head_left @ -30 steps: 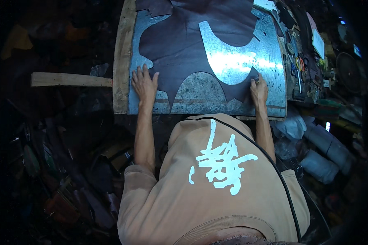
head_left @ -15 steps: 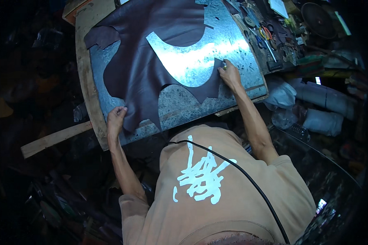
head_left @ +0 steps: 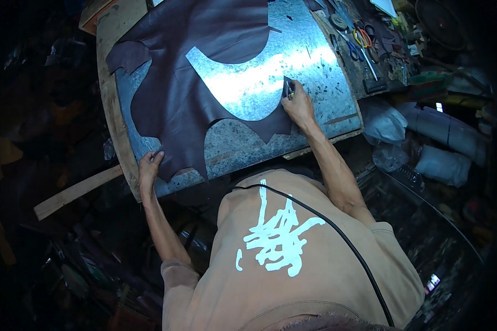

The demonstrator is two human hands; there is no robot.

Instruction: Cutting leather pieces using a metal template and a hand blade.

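A large dark brown piece of leather [head_left: 174, 105] lies spread over a metal-topped worktable [head_left: 234, 146]. Its outline is irregular, with a deep curved cut-out where the shiny metal shows. At the near left corner of the leather, my left hand [head_left: 149, 168] pinches the edge between thumb and fingers. My right hand [head_left: 299, 106] is closed on the upturned tip of the narrow strip at the right side of the cut-out. Something small and yellowish, perhaps a ring, shows at its fingers. Between my hands, the leather's near edge hangs in uneven points over the tabletop.
Scissors with orange handles [head_left: 363, 37] and other hand tools crowd a bench at the far right. Clear plastic-wrapped rolls [head_left: 443, 165] lie below it. A wooden plank [head_left: 77, 192] juts out at the left. A black cable [head_left: 337, 240] runs across my shirt.
My right hand has shifted left with the strip's tip, which now stands turned up. My left hand keeps its pinch on the near left corner. The whole view has shifted slightly.
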